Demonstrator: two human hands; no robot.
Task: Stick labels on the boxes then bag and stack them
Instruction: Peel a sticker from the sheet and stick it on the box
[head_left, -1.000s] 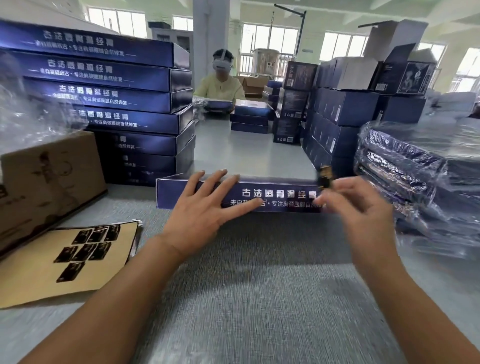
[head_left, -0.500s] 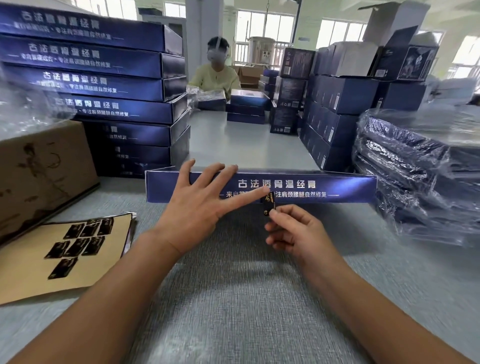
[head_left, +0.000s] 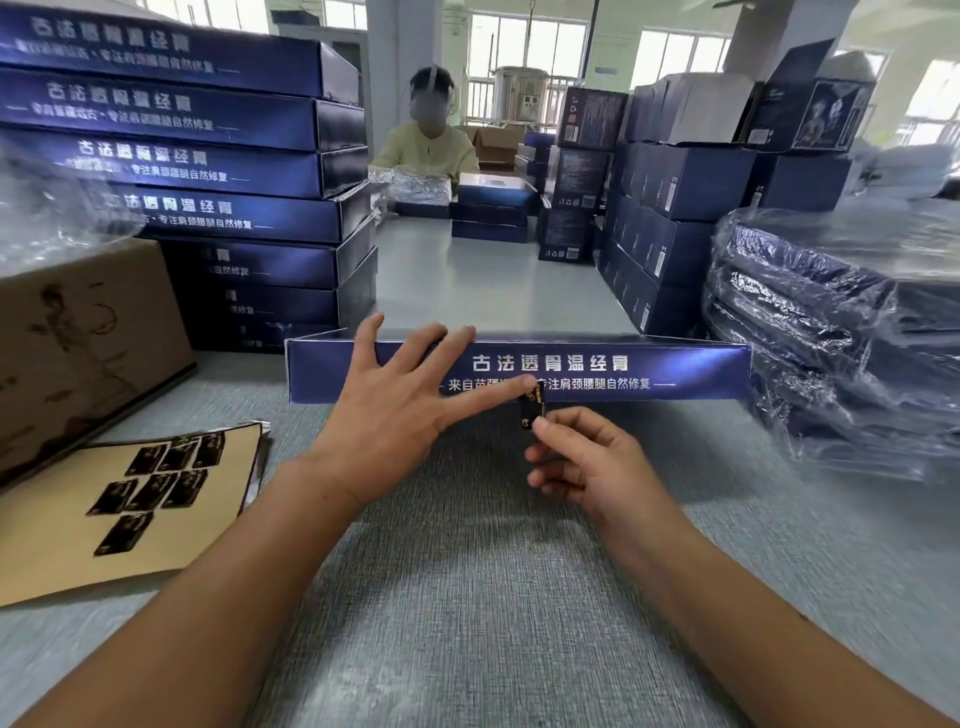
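A long flat blue box (head_left: 649, 371) with white print lies across the grey table in front of me. My left hand (head_left: 395, 410) rests spread on its near side and top, fingers straight, the index finger pointing to the lower edge. My right hand (head_left: 587, 462) pinches a small black label (head_left: 532, 410) at the box's lower front edge, just under the left index fingertip. A tan backing sheet (head_left: 62, 551) with several black labels (head_left: 156, 483) lies at the near left.
A tall stack of the same blue boxes (head_left: 208, 171) stands at the left, beside a brown carton (head_left: 78, 343). Bagged boxes in clear plastic (head_left: 841, 332) are piled at the right. More blue cartons (head_left: 670, 202) stand behind, and a person (head_left: 426, 145) sits at the far end.
My right hand brought the label from the box's right end down to the middle of its lower front edge. The left hand stayed spread on the box.
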